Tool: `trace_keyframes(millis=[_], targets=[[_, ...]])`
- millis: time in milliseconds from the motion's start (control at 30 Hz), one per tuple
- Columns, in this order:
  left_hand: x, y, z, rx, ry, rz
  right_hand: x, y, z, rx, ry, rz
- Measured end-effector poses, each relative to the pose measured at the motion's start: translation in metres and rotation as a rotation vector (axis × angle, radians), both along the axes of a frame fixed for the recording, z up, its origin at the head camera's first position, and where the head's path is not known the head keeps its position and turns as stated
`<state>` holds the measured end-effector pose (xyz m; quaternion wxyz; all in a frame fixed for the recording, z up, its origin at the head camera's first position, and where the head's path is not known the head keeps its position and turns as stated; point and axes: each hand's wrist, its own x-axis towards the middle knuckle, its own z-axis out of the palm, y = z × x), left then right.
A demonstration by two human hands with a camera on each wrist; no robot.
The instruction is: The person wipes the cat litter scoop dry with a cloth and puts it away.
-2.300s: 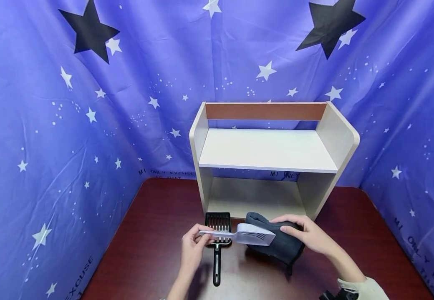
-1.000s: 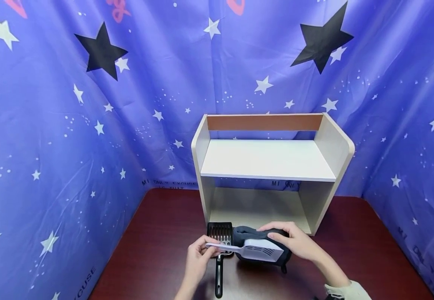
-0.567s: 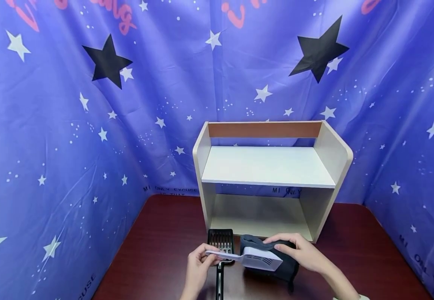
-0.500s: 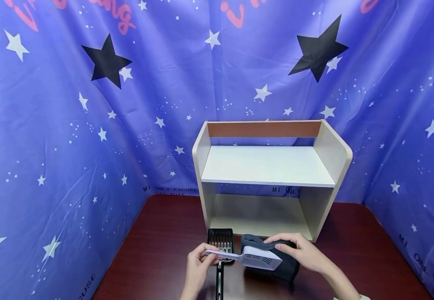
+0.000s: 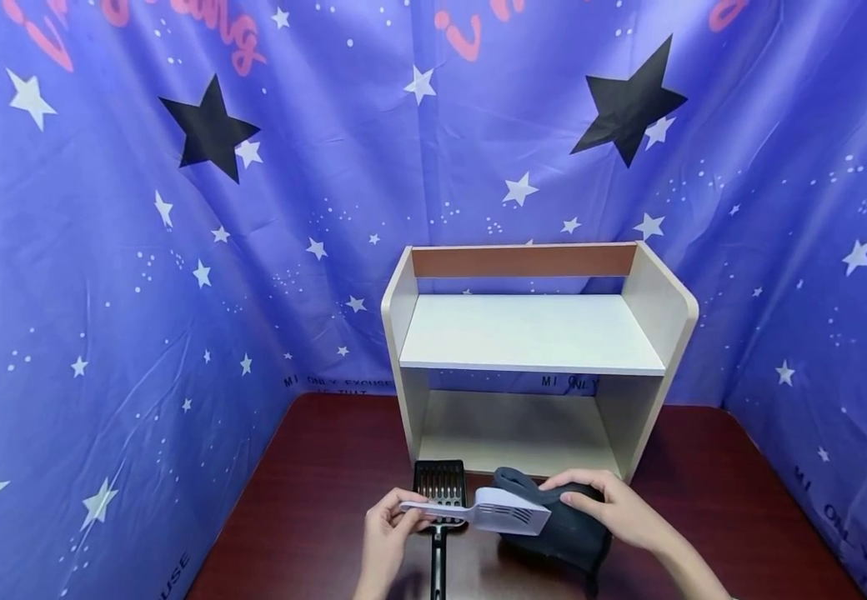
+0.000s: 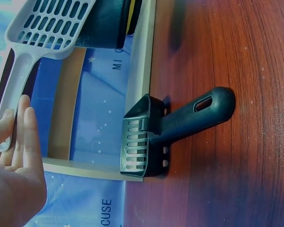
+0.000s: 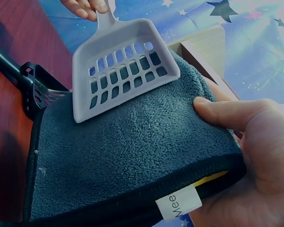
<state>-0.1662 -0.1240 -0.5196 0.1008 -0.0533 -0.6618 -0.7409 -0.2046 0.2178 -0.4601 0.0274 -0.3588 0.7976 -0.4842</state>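
Observation:
In the head view my left hand (image 5: 386, 537) pinches the handle of a pale grey litter scoop (image 5: 510, 511), holding it above the table with its slotted head to the right. My right hand (image 5: 621, 508) grips a folded dark grey microfibre cloth (image 5: 564, 533). The right wrist view shows the cloth (image 7: 128, 151) against the back of the scoop head (image 7: 123, 35), with the thumb on top and a white label at its edge. Below the left hand a black litter scoop (image 6: 189, 116) lies on the table, its slotted head partly covered in the head view.
A cream two-tier shelf (image 5: 531, 333) stands on the dark red wooden table (image 5: 313, 500) just behind the hands. The black scoop's head lies close to the shelf's front edge. Blue curtains (image 5: 178, 333) with stars enclose the table at the back and sides.
The cloth moved left along the scoop, then back to the right. My left hand keeps its hold, shifting slightly left. The black scoop stays put while the head view tilts up.

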Motion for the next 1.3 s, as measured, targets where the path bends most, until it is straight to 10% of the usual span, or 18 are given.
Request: trace_keyframes(millis=[1300], targets=[[-0.002,0.010,0.001,-0.011,0.047,-0.041,-0.011,-0.032,0.007,0.057,0.069,0.003]])
